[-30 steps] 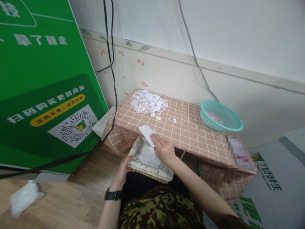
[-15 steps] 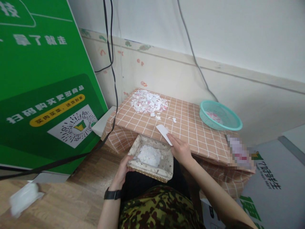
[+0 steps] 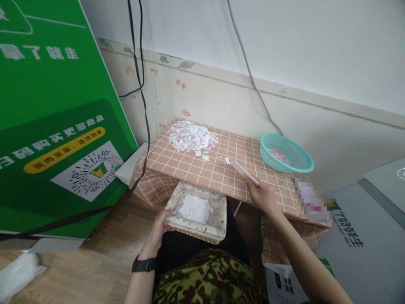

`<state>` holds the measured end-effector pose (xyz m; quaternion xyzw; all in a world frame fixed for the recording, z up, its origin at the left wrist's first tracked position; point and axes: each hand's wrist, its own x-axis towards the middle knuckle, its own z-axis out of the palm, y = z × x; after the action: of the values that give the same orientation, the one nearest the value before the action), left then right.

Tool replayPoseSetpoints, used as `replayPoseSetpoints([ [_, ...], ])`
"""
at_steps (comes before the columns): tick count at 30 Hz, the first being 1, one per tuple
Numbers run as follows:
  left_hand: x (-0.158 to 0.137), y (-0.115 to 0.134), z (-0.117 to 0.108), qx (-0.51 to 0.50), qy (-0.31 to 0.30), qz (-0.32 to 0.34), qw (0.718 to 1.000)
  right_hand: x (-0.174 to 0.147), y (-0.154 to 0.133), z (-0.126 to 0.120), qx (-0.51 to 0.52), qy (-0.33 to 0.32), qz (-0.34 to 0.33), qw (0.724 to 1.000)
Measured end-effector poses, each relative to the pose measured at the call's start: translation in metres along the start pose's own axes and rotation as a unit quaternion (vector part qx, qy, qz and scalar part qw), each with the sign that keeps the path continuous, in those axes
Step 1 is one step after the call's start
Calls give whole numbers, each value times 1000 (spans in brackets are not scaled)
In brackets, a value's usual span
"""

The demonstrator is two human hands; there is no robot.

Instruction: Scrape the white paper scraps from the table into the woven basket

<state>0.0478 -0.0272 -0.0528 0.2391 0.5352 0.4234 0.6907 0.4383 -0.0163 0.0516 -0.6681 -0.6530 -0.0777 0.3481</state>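
Interior of a shop, probably a corner of a grocery store. Diagnostic features: a tall green panel (image 3: pixel 72 90) whose Chinese lettering advertises meat, vegetables and home delivery; its scannable code (image 3: pixel 88 171); and a grey lettered panel (image 3: pixel 357 261) at right. The cloth-covered counter (image 3: pixel 210 174) and wood-look floor (image 3: pixel 95 270) appear more domestic.

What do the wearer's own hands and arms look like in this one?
The left hand is ungloved, with a black wristband below it. The right hand is ungloved too, its wrist unadorned. The top is green-and-brown camouflage.
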Motion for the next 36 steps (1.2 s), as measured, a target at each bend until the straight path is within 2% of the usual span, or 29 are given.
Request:
replayPoseSetpoints([
  [4,1,-3,-2,4,-2,8,1000,20,12,6,1,-17,65,998],
  [13,-2,0,0,-1,-1,11,1000,77,16,32,98,-27,108,989],
  [21,-2,-3,2,-7,-14,22,1000,89,8,49,72,-20,89,993],
  [27,-6,-2,11,11,-26,53,998,89,10,51,106,-6,105,989],
  [30,-9,0,18,20,-36,60,997,93,13,52,168,12,132,977],
  [36,-14,2,25,27,-45,61,997,110,25,49,299,48,182,936],
])
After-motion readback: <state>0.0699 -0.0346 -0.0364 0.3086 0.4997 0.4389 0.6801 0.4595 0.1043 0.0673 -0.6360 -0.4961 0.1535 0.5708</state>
